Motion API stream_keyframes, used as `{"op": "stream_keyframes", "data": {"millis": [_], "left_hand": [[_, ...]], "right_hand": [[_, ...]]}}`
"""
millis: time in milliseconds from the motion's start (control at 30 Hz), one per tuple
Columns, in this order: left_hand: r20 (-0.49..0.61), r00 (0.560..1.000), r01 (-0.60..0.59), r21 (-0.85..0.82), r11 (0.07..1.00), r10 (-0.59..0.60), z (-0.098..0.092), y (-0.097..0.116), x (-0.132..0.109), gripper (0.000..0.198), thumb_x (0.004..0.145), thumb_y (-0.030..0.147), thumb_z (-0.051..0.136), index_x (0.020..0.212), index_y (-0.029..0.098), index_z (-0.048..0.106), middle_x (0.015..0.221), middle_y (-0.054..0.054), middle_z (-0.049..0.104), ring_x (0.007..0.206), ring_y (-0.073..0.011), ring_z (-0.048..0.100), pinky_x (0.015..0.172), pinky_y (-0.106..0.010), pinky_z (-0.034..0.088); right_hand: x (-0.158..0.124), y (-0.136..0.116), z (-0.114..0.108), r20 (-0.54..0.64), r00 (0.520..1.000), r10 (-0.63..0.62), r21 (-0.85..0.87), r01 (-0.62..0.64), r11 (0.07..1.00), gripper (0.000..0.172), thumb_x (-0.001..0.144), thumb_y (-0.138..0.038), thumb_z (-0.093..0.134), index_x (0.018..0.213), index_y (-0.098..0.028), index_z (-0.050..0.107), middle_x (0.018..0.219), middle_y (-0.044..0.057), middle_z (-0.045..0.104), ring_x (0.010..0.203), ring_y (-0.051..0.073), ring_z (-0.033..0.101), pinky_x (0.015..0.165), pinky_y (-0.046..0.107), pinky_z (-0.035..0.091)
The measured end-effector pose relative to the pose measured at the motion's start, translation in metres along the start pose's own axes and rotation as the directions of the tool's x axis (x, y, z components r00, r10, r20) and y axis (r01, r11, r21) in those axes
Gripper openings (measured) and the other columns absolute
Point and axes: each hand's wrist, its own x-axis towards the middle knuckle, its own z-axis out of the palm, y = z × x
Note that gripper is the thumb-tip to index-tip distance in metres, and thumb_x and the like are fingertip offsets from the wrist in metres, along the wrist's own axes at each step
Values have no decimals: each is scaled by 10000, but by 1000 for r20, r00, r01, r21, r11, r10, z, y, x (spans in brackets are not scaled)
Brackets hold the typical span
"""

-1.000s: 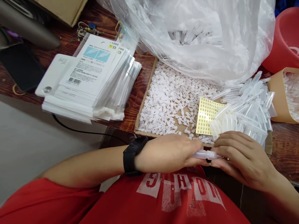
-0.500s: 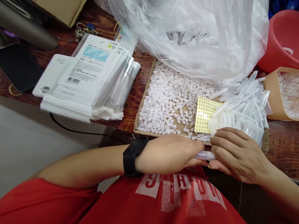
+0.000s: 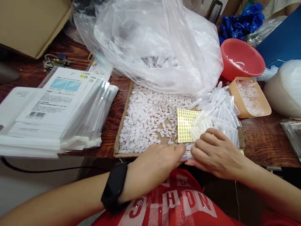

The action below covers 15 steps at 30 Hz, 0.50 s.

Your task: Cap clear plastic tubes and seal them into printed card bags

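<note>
My left hand (image 3: 152,168), with a black band on its wrist, is closed around one end of a clear plastic tube (image 3: 184,156). Fingers of my right hand (image 3: 215,155) are wrapped round the other end, so most of the tube is hidden. Both hands are at the front edge of a shallow cardboard tray (image 3: 124,155). Small white plastic pieces (image 3: 145,116) cover much of the tray. On its right side lie a yellow sheet of small round stickers (image 3: 184,125) and a heap of clear tubes (image 3: 221,105), just beyond my right hand.
Behind the tray sits a big clear plastic bag (image 3: 145,34) of tubes. A red bowl (image 3: 242,56) and a tan container (image 3: 263,108) of clear pieces stand at right. Printed cards in plastic sleeves (image 3: 58,103) lie at left, with keys (image 3: 56,61) behind.
The camera view has shifted, bringing more of the right side into sight. Both hands still grip the tube, and they are closer together with less of it showing.
</note>
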Motion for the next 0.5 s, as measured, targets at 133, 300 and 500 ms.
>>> {"op": "stream_keyframes", "data": {"millis": [133, 300, 500], "left_hand": [[-9, 997, 77, -231, 970, -82, -4, -6, -1, 249, 1136, 421, 461, 1137, 208, 591, 1073, -70, 755, 937, -271, 715, 749, -344, 444], [100, 978, 207, -503, 839, -182, -10, -6, -11, 378, 1105, 575, 457, 1145, 226, 596, 1136, -47, 717, 1034, -244, 671, 879, -337, 459], [149, 970, 245, -605, 757, -195, -15, 0, -16, 444, 1094, 617, 428, 1242, 241, 610, 1063, -26, 682, 968, -218, 630, 862, -331, 455]], "right_hand": [[-35, 78, -15, 3, 895, 447, 80, -445, 892, 408, 1094, -613, 450, 1047, -281, 682, 954, 31, 746, 864, 215, 660, 767, 374, 487], [-105, 209, -7, -63, 693, 718, -9, -720, 694, 443, 1066, -625, 464, 941, -246, 655, 803, 84, 685, 655, 195, 543, 616, 364, 388], [-133, 269, 34, -27, 777, 629, 180, -615, 767, 435, 942, -677, 661, 827, -258, 672, 575, 4, 581, 531, 144, 411, 663, 374, 457]]}}
